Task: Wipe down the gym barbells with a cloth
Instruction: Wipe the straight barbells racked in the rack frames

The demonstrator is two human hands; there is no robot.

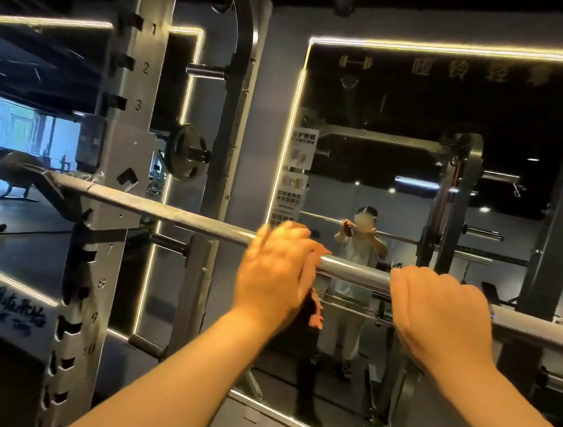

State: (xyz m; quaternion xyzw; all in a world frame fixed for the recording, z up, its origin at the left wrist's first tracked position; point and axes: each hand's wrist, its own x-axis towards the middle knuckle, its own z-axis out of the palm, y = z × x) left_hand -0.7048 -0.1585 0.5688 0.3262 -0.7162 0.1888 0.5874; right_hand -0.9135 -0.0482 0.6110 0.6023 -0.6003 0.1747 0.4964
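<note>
A dim gym with a dark floor (14, 222), lit by thin light strips (461, 48) framing a wall mirror (399, 149). The barbell (176, 215) lies across a grey numbered rack (121, 149), with a weight plate (188, 152) on a peg behind. The left hand (275, 267) curls over the bar, clamping an orange cloth (316, 315) against it; the right hand (442, 318) grips the bare bar nearby

The barbell (176, 215) is a long grey metal bar. It runs from the far left to the near right. The orange cloth (315, 314) is wrapped on the bar under my left hand (276, 271), and a bit hangs down.
</note>
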